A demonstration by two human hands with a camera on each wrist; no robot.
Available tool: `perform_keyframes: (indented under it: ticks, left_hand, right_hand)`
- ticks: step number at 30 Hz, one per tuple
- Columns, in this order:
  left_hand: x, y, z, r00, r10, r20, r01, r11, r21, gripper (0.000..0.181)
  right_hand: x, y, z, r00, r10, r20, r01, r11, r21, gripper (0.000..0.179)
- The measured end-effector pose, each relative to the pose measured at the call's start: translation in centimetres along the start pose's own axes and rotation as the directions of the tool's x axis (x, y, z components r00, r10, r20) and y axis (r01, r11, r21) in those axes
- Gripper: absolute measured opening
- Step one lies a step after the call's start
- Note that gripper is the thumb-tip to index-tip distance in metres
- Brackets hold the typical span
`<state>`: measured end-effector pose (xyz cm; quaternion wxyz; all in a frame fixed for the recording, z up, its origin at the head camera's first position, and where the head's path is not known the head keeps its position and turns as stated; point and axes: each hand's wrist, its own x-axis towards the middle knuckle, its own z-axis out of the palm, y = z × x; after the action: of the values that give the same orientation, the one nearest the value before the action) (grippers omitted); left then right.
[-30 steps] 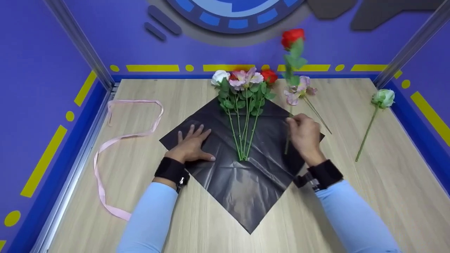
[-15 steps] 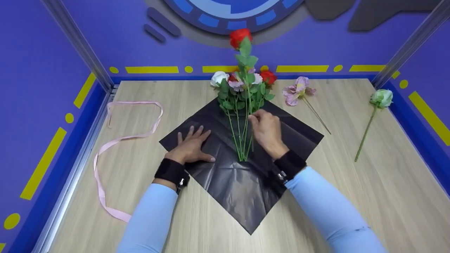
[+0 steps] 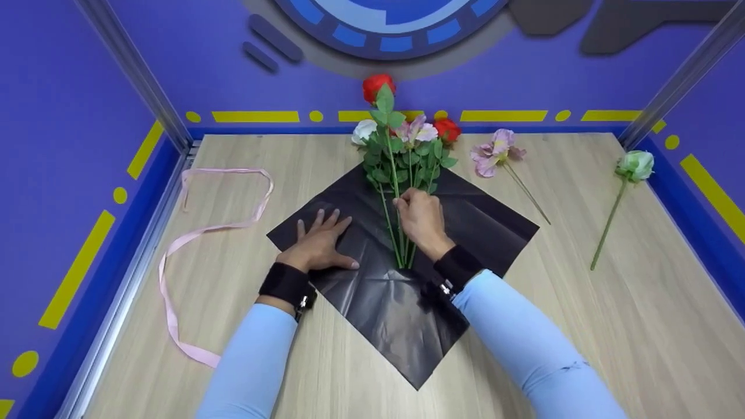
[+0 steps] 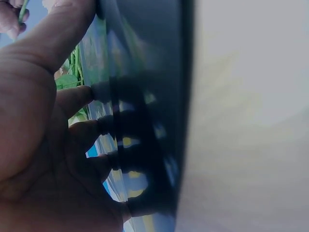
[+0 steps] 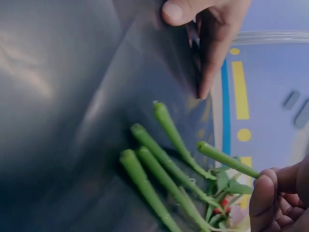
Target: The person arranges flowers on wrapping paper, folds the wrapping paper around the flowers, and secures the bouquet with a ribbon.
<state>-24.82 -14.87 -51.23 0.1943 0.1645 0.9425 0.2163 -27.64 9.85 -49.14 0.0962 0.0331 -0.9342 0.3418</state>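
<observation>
My right hand [image 3: 422, 221] pinches the green stem of a red rose [image 3: 379, 89] between thumb and fingertips. In the right wrist view, that rose's stem [image 5: 227, 160] stands off the sheet, its cut end pointing away from the fingers. Under it a fan of flowers lies on a black wrapping sheet [image 3: 401, 326]: a white rose [image 3: 364, 131], a pink flower [image 3: 417, 130] and a red rose [image 3: 447, 131], their stem ends gathered at mid-sheet. My left hand [image 3: 320, 244] rests on the sheet's left part with fingers spread. The left wrist view shows its fingertips against the shiny black surface.
A long pink ribbon [image 3: 166, 285] curves over the wooden table [image 3: 233, 145] on the left. To the right lie a pink flower [image 3: 498, 152] and a pale green rose [image 3: 635, 165]. Blue-purple panels [image 3: 52, 116] close off the back and both sides.
My right hand has carried the red rose leftward from the sheet's right side to above the fanned flowers, and the bloom is now lower over the left stems. My left hand stays put.
</observation>
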Motion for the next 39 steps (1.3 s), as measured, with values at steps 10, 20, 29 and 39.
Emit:
perform_keyframes:
  ticks: [10, 20, 29, 39]
  left_hand:
    - [0.2, 0.2, 0.0, 1.0, -0.009, 0.003, 0.009, 1.0, 0.008, 0.108]
    - [0.1, 0.2, 0.1, 1.0, -0.012, -0.004, 0.012, 1.0, 0.01, 0.108]
    - [0.0, 0.1, 0.1, 1.0, -0.004, -0.007, 0.004, 1.0, 0.007, 0.109]
    - [0.0, 0.0, 0.1, 1.0, -0.008, 0.001, 0.008, 1.0, -0.002, 0.108]
  right_hand:
    - [-0.1, 1.1, 1.2, 0.999, 0.033, 0.042, -0.031, 0.999, -0.043, 0.022]
    - [-0.2, 1.3, 1.6, 0.998, 0.035, 0.052, -0.031, 0.997, -0.074, 0.027]
    - [-0.4, 1.4, 1.7, 0.993, 0.07, 0.093, -0.058, 0.99, -0.127, 0.033]
    - [-0.9, 1.8, 2.1, 0.987, 0.09, 0.131, -0.075, 0.99, -0.119, 0.036]
